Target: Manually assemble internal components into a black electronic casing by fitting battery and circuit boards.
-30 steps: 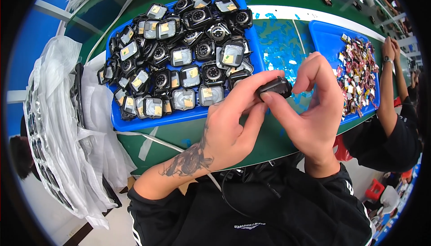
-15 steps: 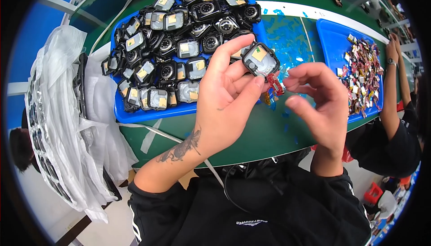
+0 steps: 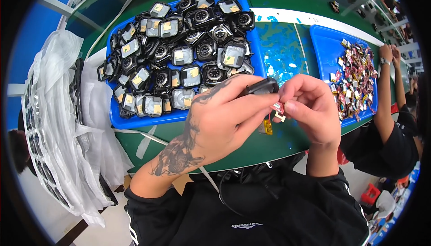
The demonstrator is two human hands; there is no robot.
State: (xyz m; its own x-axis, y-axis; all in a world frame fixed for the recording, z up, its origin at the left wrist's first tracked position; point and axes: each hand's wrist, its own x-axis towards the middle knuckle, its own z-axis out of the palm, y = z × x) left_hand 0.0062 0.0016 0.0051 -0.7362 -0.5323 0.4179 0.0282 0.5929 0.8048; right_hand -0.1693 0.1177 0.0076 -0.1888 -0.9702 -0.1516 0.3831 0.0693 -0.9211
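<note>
My left hand [image 3: 224, 122] is closed round a black smartwatch case [image 3: 264, 85], now seen edge-on. Just below its fingertips hangs a small red circuit board [image 3: 278, 107] with a pale connector, and a yellow-and-grey flex piece [image 3: 268, 127] dangles beside it. Thumb and fingers of my right hand [image 3: 314, 109] pinch at the red board, touching the left fingertips. Whether the board is still joined to the case is hidden by the fingers. Close beyond my left hand, a blue tray [image 3: 150, 121] is heaped with watch cases [image 3: 182, 56], several showing pale backs with beige stickers.
A second blue tray [image 3: 320, 44] at the right holds many small red boards [image 3: 354, 82] with wires. Blue film scraps [image 3: 280, 59] litter the green table [image 3: 215, 160] between the trays. Plastic-wrapped stacked trays [image 3: 58, 111] stand at left. Another person's forearm [image 3: 387, 94] is at far right.
My left hand has rolled over, turning the watch case from face-up to edge-on. My right hand has moved left and closed from an open curl to a pinch at the red circuit board.
</note>
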